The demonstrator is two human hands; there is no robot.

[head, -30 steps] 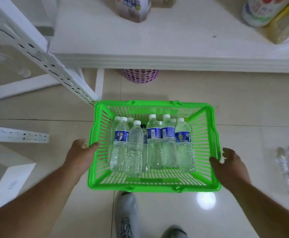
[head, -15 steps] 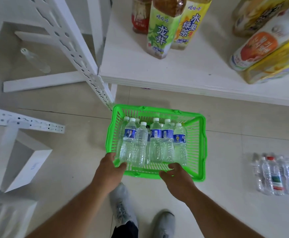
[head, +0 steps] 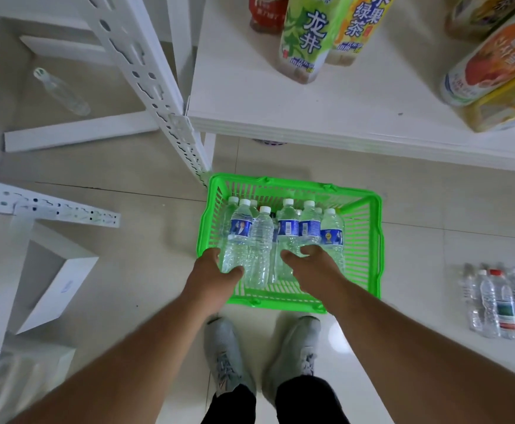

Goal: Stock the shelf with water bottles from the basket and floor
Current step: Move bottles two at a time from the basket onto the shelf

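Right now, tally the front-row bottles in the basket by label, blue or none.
Blue-label bottles: 4
Plain bottle: 1
Total: 5
More bottles stand behind these, too hidden to count.

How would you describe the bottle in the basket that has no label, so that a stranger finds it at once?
Find the green basket on the floor in front of the white shelf. Among the upright water bottles inside, look in the front row, second from the left, between the two hands. This bare bottle is clear and ribbed with a white cap; its neighbours carry blue labels.
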